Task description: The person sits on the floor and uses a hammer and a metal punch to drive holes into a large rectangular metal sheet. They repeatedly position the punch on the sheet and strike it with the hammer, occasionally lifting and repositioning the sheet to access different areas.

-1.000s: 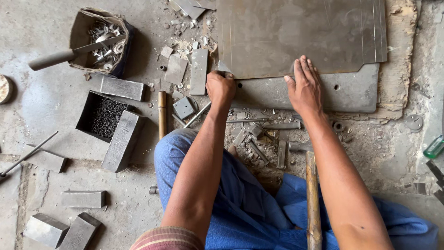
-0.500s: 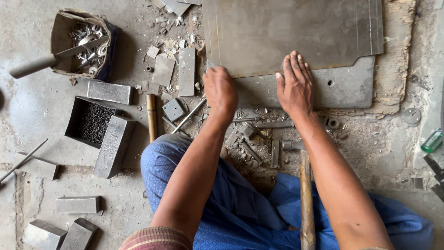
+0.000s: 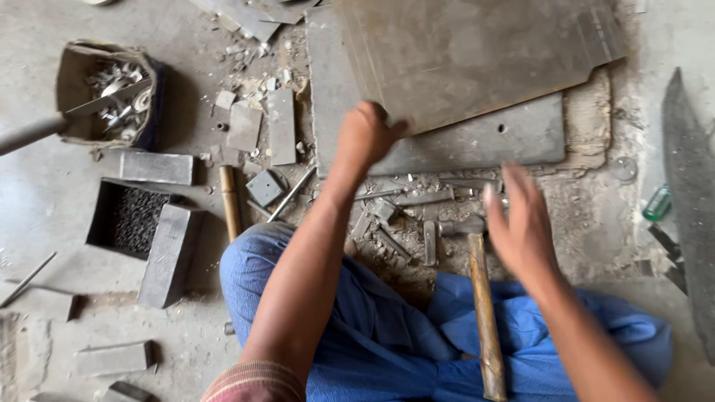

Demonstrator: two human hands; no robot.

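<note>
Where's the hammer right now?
In the head view, the hammer lies on the floor right of centre, its wooden handle running down over the blue trousers. Its metal head sits just left of the right hand, among metal scraps.

We see a dull grey metal sheet (image 3: 477, 52) at top centre, matt and scuffed, lying on a thicker matt metal plate (image 3: 514, 138). Hammer (image 3: 480, 298) at lower centre: worn, rough wooden handle, dark metal head. Floor (image 3: 45, 201) is rough, dusty concrete. Blue trousers (image 3: 387, 350) are soft cloth. Black tray (image 3: 134, 217) at left holds dark, slightly shiny metal bits
</note>
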